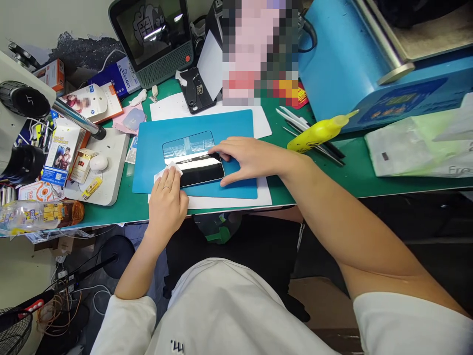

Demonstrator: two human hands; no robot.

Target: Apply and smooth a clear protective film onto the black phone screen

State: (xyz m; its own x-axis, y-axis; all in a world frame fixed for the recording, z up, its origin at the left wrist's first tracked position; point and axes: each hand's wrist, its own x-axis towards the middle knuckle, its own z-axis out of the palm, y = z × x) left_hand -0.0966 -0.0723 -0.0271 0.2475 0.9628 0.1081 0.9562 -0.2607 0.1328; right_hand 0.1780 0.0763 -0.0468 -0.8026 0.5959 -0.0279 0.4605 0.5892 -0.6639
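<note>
A dark smartphone [201,173] lies face up on a blue mat [234,125], its screen reflecting a bright band. My left hand [168,204] has its fingers pressed together on a white wipe [158,173] at the phone's left end. Across the right end, my right hand [253,157] grips the phone, fingertips on the far edge and thumb by the near corner. Directly behind the phone is a clear, thin-edged glass sheet [190,141] with the blue showing through. Whether it touches the phone, I cannot tell.
White paper [264,195] shows under the mat. Behind stand a black phone part [197,93] and a screen device [158,44]. Pens and a yellow squeeze bottle [320,133] lie right, before a blue machine [332,64]. Boxes, a stand base [114,172] and a drink bottle [40,215] crowd the left.
</note>
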